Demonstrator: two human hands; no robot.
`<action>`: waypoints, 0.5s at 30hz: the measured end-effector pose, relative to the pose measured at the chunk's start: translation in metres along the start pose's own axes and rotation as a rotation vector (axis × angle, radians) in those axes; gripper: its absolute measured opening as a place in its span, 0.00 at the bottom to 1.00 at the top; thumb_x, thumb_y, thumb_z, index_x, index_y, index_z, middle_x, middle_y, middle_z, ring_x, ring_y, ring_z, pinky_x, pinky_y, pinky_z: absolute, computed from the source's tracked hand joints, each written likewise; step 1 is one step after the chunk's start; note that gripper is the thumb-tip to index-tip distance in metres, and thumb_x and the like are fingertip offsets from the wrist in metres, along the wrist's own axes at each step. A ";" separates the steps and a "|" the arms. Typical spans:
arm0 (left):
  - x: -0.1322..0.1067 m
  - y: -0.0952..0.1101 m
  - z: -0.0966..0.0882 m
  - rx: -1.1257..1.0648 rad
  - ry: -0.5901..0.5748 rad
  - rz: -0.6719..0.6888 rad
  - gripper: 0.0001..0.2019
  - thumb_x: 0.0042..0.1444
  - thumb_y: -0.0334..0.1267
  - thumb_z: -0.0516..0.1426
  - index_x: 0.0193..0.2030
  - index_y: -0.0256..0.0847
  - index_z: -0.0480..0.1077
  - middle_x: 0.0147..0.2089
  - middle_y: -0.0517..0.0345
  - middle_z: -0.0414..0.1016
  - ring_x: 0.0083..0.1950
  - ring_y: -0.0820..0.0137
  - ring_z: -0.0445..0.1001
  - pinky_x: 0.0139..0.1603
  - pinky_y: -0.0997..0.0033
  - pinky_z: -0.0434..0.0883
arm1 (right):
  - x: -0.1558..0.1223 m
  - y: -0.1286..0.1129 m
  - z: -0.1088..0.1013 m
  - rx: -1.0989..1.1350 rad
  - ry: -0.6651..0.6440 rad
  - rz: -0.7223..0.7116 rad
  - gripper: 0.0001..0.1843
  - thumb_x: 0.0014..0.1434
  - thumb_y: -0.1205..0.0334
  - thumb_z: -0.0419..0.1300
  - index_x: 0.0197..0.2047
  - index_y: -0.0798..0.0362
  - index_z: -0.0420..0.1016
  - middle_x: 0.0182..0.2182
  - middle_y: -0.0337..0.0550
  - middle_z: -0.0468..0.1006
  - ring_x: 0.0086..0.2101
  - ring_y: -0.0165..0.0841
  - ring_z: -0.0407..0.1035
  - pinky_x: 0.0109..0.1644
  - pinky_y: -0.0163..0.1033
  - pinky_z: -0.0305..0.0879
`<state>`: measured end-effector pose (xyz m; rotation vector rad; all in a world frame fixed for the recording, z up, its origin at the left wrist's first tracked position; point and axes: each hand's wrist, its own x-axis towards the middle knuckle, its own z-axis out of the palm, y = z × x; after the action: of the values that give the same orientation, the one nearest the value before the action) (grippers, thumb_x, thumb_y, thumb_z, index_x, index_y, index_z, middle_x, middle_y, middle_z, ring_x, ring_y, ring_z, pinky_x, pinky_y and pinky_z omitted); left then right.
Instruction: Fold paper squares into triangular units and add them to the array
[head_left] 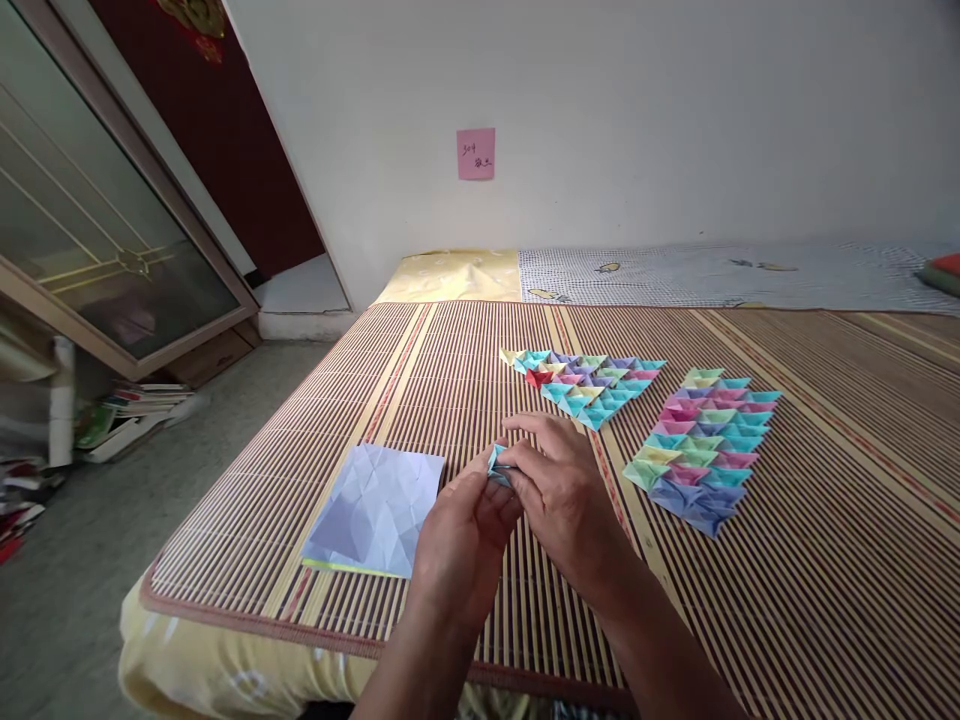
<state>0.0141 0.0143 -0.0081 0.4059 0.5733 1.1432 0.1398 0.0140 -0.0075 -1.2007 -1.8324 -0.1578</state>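
You're pinching a small folded paper piece (498,463), light blue, probably part-folded; it sits between your left hand (461,540) fingertips and right hand (564,500) fingers, mostly hidden.

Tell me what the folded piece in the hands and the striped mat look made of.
The folded piece: thin light-blue paper, matte, crisp creases; left hand and right hand pinch it. The mat: probably bamboo slats, faint sheen, narrow parallel strips.

Fingers of the left hand (457,545) and right hand (564,500) hid most of the folded paper piece (496,462). At twelve o'clock, writing on the pink note (475,153) was too small to read.
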 end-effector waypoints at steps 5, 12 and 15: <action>0.002 0.006 0.003 -0.040 -0.003 -0.139 0.12 0.70 0.33 0.55 0.44 0.32 0.80 0.43 0.44 0.83 0.46 0.61 0.82 0.56 0.58 0.77 | 0.000 0.001 -0.005 0.059 -0.043 -0.023 0.11 0.64 0.79 0.61 0.36 0.54 0.78 0.51 0.54 0.80 0.55 0.49 0.73 0.56 0.59 0.73; 0.002 0.006 0.001 -0.068 0.005 -0.165 0.14 0.71 0.32 0.53 0.45 0.29 0.81 0.48 0.39 0.83 0.50 0.57 0.82 0.58 0.54 0.77 | 0.000 0.000 -0.007 0.055 -0.127 -0.067 0.12 0.65 0.79 0.61 0.36 0.53 0.79 0.55 0.53 0.81 0.61 0.51 0.70 0.59 0.62 0.70; 0.002 0.004 0.002 -0.073 0.015 -0.165 0.13 0.71 0.32 0.54 0.47 0.30 0.81 0.48 0.40 0.83 0.50 0.56 0.82 0.56 0.53 0.78 | -0.001 0.001 -0.006 0.068 -0.131 -0.062 0.13 0.64 0.80 0.61 0.37 0.52 0.80 0.55 0.51 0.80 0.61 0.50 0.70 0.60 0.62 0.70</action>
<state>0.0132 0.0172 -0.0043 0.2824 0.5658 1.0060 0.1442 0.0110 -0.0049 -1.1300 -1.9738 -0.0522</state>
